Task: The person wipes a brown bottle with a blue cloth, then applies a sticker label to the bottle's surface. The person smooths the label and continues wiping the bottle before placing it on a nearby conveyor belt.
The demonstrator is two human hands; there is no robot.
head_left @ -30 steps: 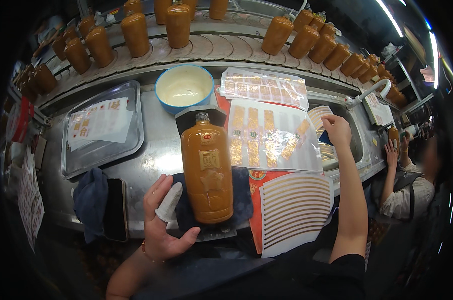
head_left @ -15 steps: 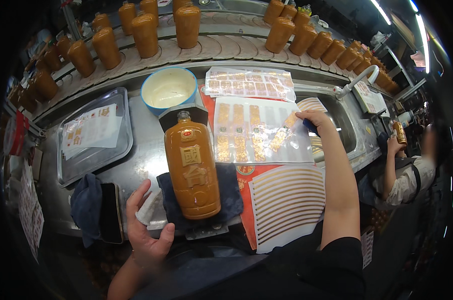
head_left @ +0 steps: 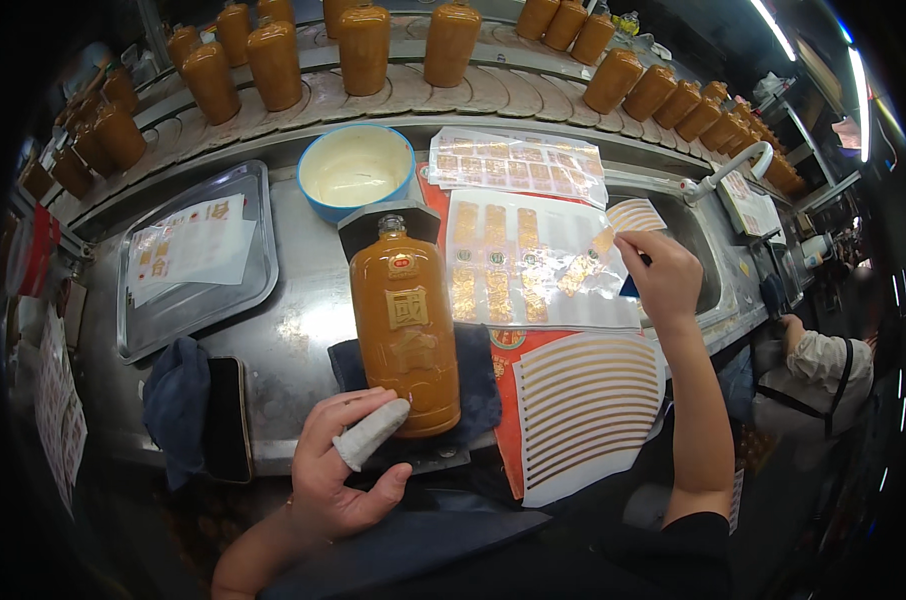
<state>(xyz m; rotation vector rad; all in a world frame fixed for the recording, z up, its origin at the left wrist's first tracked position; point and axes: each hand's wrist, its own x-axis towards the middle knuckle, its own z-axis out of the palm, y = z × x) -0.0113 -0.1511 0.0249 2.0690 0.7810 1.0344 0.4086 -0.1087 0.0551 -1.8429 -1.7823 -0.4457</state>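
A caramel-brown bottle [head_left: 409,345] with gold raised characters lies back on a dark blue cloth [head_left: 481,385], its open neck pointing away from me. My left hand [head_left: 348,460] touches the bottle's lower left side, fingers extended and thumb apart; a white cover [head_left: 373,436] wraps one finger. At the right edge of a clear-backed decal sheet [head_left: 543,265], my right hand [head_left: 665,272] is closed in a pinch on a gold decal [head_left: 603,240]. Something blue [head_left: 629,288] shows beneath that hand, too little of it to name.
Behind stand a blue-rimmed bowl [head_left: 357,170] and a conveyor [head_left: 393,98] with several brown bottles. A metal tray [head_left: 266,270], a phone [head_left: 229,420] and a bunched cloth [head_left: 178,395] lie left. Right are a sheet of curved gold strips [head_left: 588,415], a sink faucet [head_left: 718,172] and a co-worker [head_left: 818,370].
My left hand has moved up and right onto the bottle's lower side. My right hand has turned and shifted slightly right. Bottles on the conveyor have moved right.
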